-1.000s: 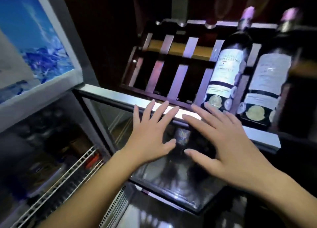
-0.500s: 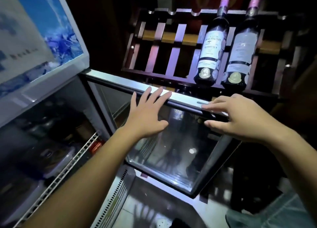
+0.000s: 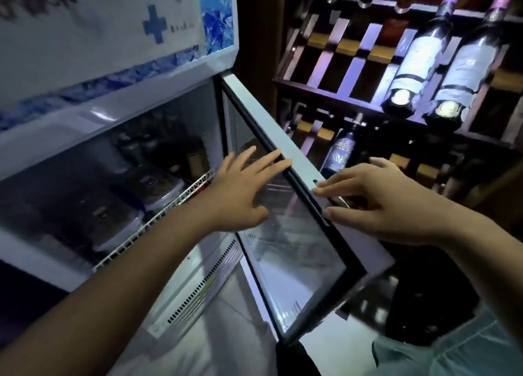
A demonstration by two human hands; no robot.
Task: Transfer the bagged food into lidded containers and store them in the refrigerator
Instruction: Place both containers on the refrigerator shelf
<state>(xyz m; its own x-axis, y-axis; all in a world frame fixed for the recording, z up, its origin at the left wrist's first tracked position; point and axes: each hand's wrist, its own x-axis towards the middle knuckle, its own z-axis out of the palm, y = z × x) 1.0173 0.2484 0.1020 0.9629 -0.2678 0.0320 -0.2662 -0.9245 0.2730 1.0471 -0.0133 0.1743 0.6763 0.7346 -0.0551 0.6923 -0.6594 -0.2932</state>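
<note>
You are standing at the white glass-fronted display refrigerator (image 3: 119,112) with its black-framed glass door (image 3: 300,242) swung partly out. Your left hand (image 3: 240,194) is spreading flat, fingers apart, against the inner face of the pane and gripping nothing. Your right hand (image 3: 376,203) is lying open on the door's pale outer frame, fingertips (image 3: 321,190) touching the frame near its black gasket, likewise clasping nothing. With one palm on each side you are steadying the door, probably so that it swings under control and does not slam.

The task's food is sitting inside: two clear rectangular lidded plastic containers (image 3: 119,220) are resting side by side on the white wire shelf (image 3: 158,220) near its front edge, where they are easy to reach. Dark jars are standing behind them, too dim to identify. By this evidence the storing looks done, and closing the door is what remains.

To the right, a dark wooden wine rack (image 3: 339,92) is cradling two white-labelled bottles (image 3: 441,64) at a slant.
</note>
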